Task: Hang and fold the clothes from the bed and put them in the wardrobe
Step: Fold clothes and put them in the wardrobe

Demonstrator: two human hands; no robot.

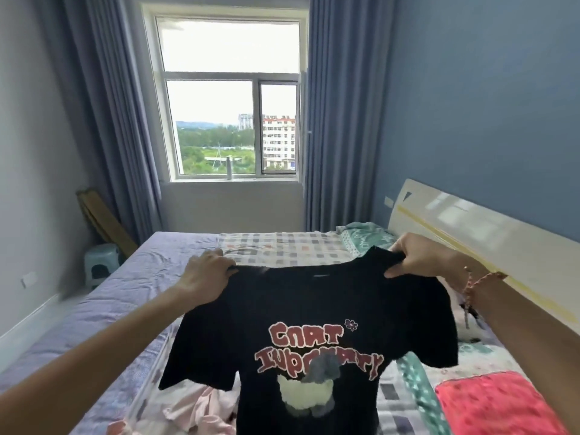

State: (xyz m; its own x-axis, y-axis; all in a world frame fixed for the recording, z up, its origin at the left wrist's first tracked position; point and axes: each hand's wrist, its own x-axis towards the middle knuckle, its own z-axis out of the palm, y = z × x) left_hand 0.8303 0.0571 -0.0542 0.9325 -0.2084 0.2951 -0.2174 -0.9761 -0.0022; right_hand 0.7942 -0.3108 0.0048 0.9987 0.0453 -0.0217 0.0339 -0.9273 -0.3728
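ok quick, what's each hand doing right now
Left hand: grips the black T-shirt at one shoulder.
Right hand: grips the other shoulder.

Both forearms (94, 350) are bare up to the near edge. Just behind the right hand (417, 262), the wrist wears a braided reddish-orange cord bracelet (489, 281), possibly wound twice, with a loose tail hanging.

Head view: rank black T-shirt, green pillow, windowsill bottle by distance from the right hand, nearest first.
1. black T-shirt: the right hand grips its shoulder.
2. green pillow: on the bed, just beyond that hand.
3. bottle: on the windowsill, far side of the room.
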